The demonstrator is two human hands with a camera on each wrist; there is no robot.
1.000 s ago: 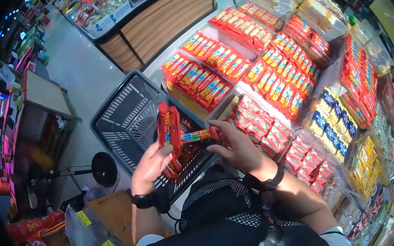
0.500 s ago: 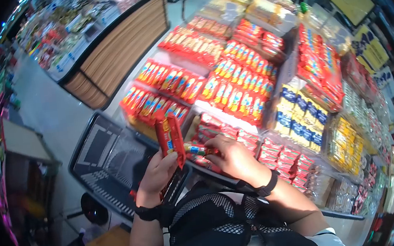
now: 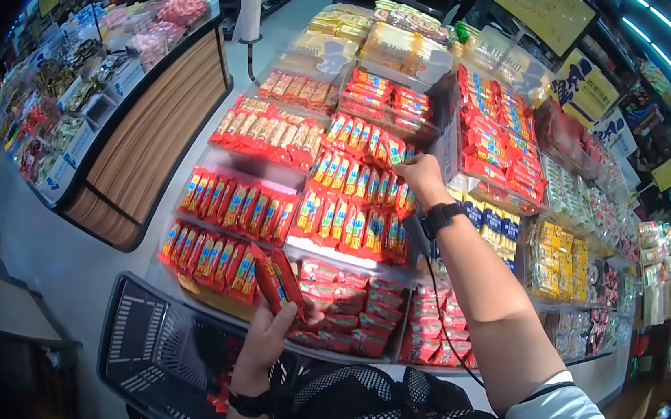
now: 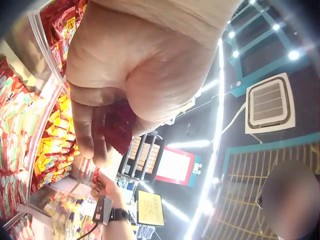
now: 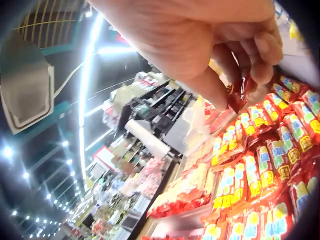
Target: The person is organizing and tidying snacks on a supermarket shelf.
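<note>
Shop bins brim with red packets. From here, the left hand grips some packets near the basket; the right hand pinches another packet over a bin. I'd lift it gently, sparing its row.

red packet rows: open air above their left half; raised bin walls off their right; grey basket stands near-left.

Glossy red packets tilted in the left fingers, 1 red packet between the right fingers
</note>
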